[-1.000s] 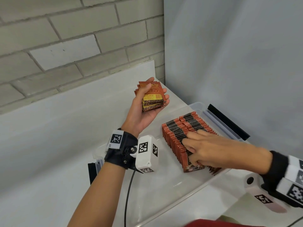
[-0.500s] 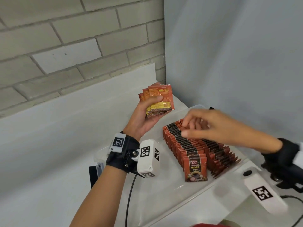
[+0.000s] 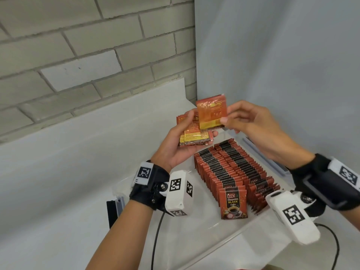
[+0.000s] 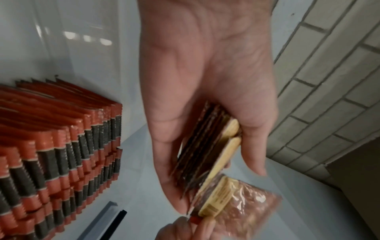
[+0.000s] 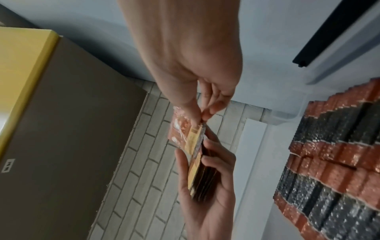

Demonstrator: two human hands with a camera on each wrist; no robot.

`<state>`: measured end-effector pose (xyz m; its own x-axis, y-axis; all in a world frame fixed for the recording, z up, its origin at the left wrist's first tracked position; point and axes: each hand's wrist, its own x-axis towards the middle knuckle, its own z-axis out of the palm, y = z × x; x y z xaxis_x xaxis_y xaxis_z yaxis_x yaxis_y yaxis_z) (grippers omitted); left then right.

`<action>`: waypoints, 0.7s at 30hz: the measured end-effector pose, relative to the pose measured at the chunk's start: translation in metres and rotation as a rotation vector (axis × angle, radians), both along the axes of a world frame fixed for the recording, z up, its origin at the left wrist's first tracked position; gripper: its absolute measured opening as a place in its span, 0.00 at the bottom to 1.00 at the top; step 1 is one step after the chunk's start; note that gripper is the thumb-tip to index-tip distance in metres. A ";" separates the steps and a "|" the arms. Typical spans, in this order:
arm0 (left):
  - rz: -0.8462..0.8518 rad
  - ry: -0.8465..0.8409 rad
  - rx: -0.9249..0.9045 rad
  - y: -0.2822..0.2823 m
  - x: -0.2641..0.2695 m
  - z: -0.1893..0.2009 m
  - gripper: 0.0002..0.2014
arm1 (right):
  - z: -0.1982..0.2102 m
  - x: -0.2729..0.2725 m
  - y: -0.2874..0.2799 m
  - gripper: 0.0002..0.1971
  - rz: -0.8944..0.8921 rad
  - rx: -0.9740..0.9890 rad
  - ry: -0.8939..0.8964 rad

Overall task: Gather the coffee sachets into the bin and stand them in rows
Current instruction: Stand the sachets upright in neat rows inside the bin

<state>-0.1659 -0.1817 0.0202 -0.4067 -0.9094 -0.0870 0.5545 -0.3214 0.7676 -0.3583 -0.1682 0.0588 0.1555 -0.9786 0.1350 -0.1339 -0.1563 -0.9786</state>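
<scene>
Filling most of the clear plastic bin point(image 3: 224, 233) on the white counter point(image 3: 68, 172) are two rows of standing sachets point(image 3: 228, 168), packed face to face, with one front sachet point(image 3: 233, 202) showing its printed face at the near end of the left row. The right row leans at its near end, its last few packs tipped over rather than upright.

Above the far end of the bin, the left hand point(image 3: 175, 147) lies palm up with thumb and fingers curled round a small stack of sachets point(image 3: 191, 133), backs facing up. The right hand point(image 3: 251, 121) pinches a single sachet point(image 3: 211, 112) by its lower right corner between thumb and fingertips, lifted just clear of the stack and tilted. The two hands are close together, nearly touching at that sachet.

My reading is that one pack is being peeled off for the rows. The corner pinch is slight on slick foil, so the pack could slip or twist and land flat on the row tops. The stack in the left hand is fanned and loosely held; a careless pull could drag a second pack out with it. Pushing a new pack into the leaning right row could also topple more of that end.
</scene>
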 end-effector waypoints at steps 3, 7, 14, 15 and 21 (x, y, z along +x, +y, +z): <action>-0.007 0.037 0.015 -0.002 0.000 -0.002 0.28 | 0.003 -0.003 0.002 0.07 -0.019 -0.099 0.019; -0.039 0.019 0.042 -0.002 -0.004 -0.001 0.27 | 0.002 -0.002 0.004 0.05 0.048 -0.195 0.151; -0.022 -0.048 -0.014 0.002 -0.007 0.000 0.19 | -0.001 -0.002 0.005 0.11 0.079 -0.160 0.235; 0.002 -0.032 -0.025 0.002 -0.007 0.001 0.18 | -0.001 -0.001 0.006 0.12 0.040 -0.135 0.202; 0.122 0.084 -0.122 -0.005 -0.006 -0.003 0.21 | 0.000 0.011 0.029 0.28 0.001 0.173 0.161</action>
<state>-0.1721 -0.1865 0.0171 -0.2943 -0.9541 0.0561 0.6474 -0.1558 0.7461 -0.3468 -0.1395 0.0591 0.1629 -0.9847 -0.0613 -0.2903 0.0116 -0.9569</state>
